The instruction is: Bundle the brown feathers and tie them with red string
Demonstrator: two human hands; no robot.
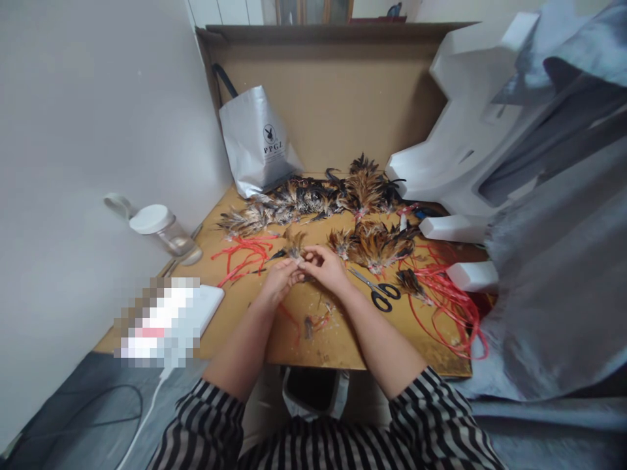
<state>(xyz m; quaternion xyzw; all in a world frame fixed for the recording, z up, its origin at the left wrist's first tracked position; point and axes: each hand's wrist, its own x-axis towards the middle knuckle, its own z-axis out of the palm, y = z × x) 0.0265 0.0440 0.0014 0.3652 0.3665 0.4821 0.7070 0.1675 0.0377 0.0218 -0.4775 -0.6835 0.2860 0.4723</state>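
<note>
Two hands meet over the middle of the table (347,349), both closed on one small feather bundle (295,243). Your left hand (280,278) pinches it low, fingers curled in; your right hand (325,267) comes from the other side, thumb and fingertips bent in at the base. Exact finger contact is too small to read. Bundle sits tips up and away from you, tan and fluffy, above your fingertips.

Just right of your right hand: scissors (375,287) flat on the table, black handles toward you, blades pointing up-left. Beyond them, a brown feather cluster (377,245) with pinkish-red bits at its base. Right of the scissors, a small dark bunch (410,282) next to a heap of red strips (453,303) near the right edge. More red ribbons (240,258) spread left of your hands. Some scraps (321,320) lie between your forearms.

Back of the table: a long feather row (301,199), dark and speckled, with a taller brown bunch (367,186) at its right end. Silver tote bag (255,147) stands behind the row on the left, leaning, against a cardboard panel (343,98). Clear cup (171,235) with a white lid at the left edge; white device (211,301) nearer you, partly blurred out, cable attached. White foam piece (431,156) rises at the back right.
</note>
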